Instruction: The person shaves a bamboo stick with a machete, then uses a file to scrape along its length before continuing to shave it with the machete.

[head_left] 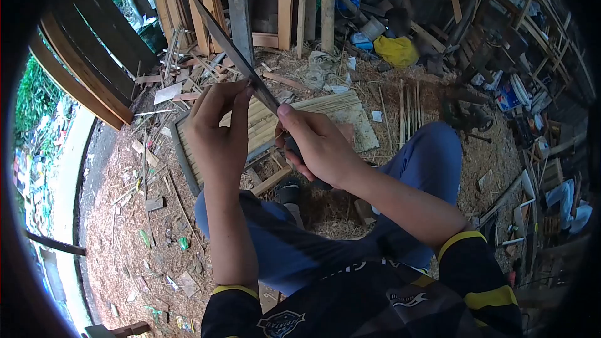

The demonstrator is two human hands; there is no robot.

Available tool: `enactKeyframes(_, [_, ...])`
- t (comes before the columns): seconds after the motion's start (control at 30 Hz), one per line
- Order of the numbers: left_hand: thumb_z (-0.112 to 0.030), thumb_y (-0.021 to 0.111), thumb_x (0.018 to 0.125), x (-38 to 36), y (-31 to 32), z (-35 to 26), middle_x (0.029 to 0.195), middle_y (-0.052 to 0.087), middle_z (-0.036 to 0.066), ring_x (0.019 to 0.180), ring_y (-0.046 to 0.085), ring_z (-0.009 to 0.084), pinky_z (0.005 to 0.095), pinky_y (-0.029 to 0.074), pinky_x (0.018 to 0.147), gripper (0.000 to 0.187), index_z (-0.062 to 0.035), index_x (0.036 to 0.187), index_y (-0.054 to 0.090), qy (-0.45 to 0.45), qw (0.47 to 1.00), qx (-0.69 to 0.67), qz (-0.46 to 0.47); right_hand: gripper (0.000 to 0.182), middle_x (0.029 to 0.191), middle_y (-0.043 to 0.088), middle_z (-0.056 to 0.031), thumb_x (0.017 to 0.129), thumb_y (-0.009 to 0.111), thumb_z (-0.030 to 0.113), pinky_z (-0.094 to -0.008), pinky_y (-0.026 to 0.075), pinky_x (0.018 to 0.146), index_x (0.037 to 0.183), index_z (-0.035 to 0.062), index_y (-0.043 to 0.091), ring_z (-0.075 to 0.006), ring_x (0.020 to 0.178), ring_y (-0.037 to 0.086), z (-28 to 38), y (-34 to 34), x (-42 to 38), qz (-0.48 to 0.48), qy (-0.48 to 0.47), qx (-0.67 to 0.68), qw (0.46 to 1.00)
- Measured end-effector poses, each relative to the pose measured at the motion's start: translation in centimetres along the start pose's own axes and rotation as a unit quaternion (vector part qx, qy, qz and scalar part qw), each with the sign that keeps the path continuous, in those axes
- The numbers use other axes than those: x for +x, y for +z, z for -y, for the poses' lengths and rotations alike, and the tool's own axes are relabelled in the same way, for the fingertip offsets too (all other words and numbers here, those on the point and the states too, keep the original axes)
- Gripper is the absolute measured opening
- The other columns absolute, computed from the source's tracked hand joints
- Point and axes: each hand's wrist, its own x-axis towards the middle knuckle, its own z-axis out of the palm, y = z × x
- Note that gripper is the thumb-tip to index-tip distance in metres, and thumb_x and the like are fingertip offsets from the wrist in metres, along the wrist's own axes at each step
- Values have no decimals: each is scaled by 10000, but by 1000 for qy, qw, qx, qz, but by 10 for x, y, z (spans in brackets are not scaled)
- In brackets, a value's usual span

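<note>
My right hand (319,144) is wrapped round the handle of a machete (228,47), its thumb lying along the base of the blade. The long, dark, narrow blade slants up to the left and ends in a point. My left hand (218,122) is closed in a pinch, thumb and forefinger meeting at the blade's left edge. Whether something small sits between those fingertips, I cannot make out. Below both hands lies a panel of pale slats (338,109) in a dark frame, partly hidden by my hands.
Wood shavings and offcuts cover the ground (125,213) around my bent legs. Upright planks (285,6) stand ahead. A yellow cloth or bag (395,51) lies among clutter at the back. Thin strips (410,109) lie right of the panel; scrap wood is piled at far right.
</note>
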Motion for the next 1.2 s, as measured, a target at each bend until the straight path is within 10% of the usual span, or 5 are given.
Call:
enactKeyframes(0.73, [137, 567, 947, -38, 0, -2, 969, 654, 202, 906, 697, 233, 316, 613, 803, 112, 112, 1052, 600, 1, 998, -53, 17, 453, 552, 484, -71, 1068, 537, 356, -369, 381, 525, 780, 12, 599, -121, 519, 443, -51, -21, 2, -18, -26, -140, 990])
enactKeyframes(0.93, [88, 560, 974, -44, 14, -11, 985, 593, 180, 934, 691, 243, 348, 649, 830, 89, 97, 1062, 575, 3, 999, -49, 12, 457, 566, 519, -118, 1067, 539, 358, -390, 399, 530, 804, -9, 611, -191, 496, 491, -63, -29, 2, -13, -35, -111, 993])
enactKeyframes(1.03, [60, 560, 989, -45, 19, -11, 991, 587, 180, 939, 688, 249, 340, 658, 815, 90, 99, 1071, 560, 14, 997, -72, 5, 556, 589, 575, -199, 1044, 544, 423, -492, 451, 575, 720, -20, 628, -400, 563, 610, -59, -36, 3, -5, 16, -99, 995])
enactKeyframes(1.13, [31, 570, 999, -47, 23, -11, 996, 592, 189, 935, 685, 253, 339, 661, 800, 104, 99, 1073, 545, 26, 997, -71, 14, 486, 567, 517, -119, 1080, 515, 373, -388, 404, 535, 804, -13, 617, -182, 498, 479, -53, -32, -8, 2, -127, -34, 991])
enactKeyframes(1.2, [16, 577, 1003, -47, 23, -14, 999, 597, 196, 927, 683, 252, 338, 661, 793, 115, 99, 1074, 539, 20, 998, -56, 20, 487, 567, 519, -120, 1079, 512, 372, -390, 407, 539, 800, -12, 620, -185, 500, 485, -65, -38, 0, -1, -56, -86, 995])
